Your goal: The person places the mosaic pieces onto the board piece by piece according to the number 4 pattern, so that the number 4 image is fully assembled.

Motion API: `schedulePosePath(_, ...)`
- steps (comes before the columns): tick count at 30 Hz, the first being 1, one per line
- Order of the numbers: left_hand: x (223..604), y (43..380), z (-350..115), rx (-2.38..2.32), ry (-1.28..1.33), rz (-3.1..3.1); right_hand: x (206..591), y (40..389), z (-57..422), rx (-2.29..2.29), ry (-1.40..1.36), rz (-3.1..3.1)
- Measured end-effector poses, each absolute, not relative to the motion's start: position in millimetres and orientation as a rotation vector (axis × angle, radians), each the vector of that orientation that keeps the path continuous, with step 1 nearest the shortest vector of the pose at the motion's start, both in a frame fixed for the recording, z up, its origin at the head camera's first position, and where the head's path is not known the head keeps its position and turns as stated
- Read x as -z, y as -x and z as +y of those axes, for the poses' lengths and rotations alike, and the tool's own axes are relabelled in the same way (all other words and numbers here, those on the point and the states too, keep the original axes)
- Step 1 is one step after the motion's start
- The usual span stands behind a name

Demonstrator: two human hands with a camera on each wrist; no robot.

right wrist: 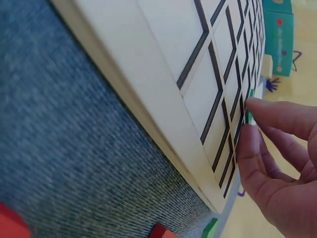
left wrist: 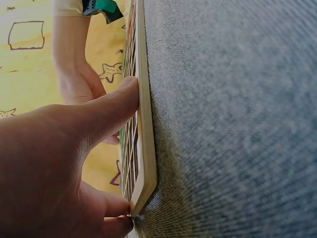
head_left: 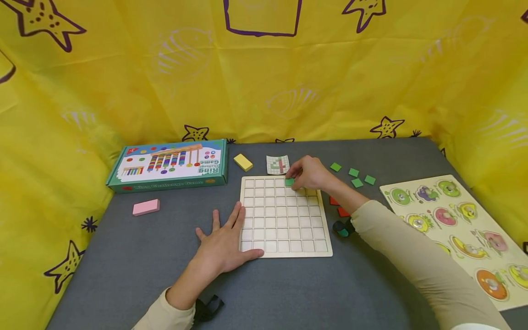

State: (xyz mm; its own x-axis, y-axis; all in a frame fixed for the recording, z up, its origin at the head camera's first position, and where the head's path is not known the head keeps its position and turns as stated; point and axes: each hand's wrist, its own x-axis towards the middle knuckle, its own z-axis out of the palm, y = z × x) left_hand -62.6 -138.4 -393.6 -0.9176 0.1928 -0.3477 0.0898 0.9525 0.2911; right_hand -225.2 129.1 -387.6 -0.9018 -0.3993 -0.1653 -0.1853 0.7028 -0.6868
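Observation:
A pale wooden grid board (head_left: 270, 211) lies flat on the grey table. My left hand (head_left: 220, 245) rests at its left edge, fingers spread and straight. In the left wrist view, the thumb (left wrist: 111, 106) lies on the board's near rim. Over the far row of cells, my right hand (head_left: 308, 173) pinches a small green square tile (head_left: 289, 182) between thumb and fingers. The right wrist view shows these fingertips low at the grid, mostly covering the tile. Just behind the board is a small pattern card (head_left: 277, 165) with green and red squares.
Loose green tiles (head_left: 357, 183) and red tiles (head_left: 343, 211) lie right of the board, the red ones partly behind the right forearm. Farther right is a fruit puzzle board (head_left: 385, 187). A ring game box (head_left: 169, 162), yellow block (head_left: 243, 162) and pink block (head_left: 146, 207) are left.

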Motion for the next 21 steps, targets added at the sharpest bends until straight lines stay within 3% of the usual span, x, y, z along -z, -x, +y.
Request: schedulePosePath(21,395,63,-139,-0.384,-0.212,2.729,382,211,170,1.166,0.392,2.630)
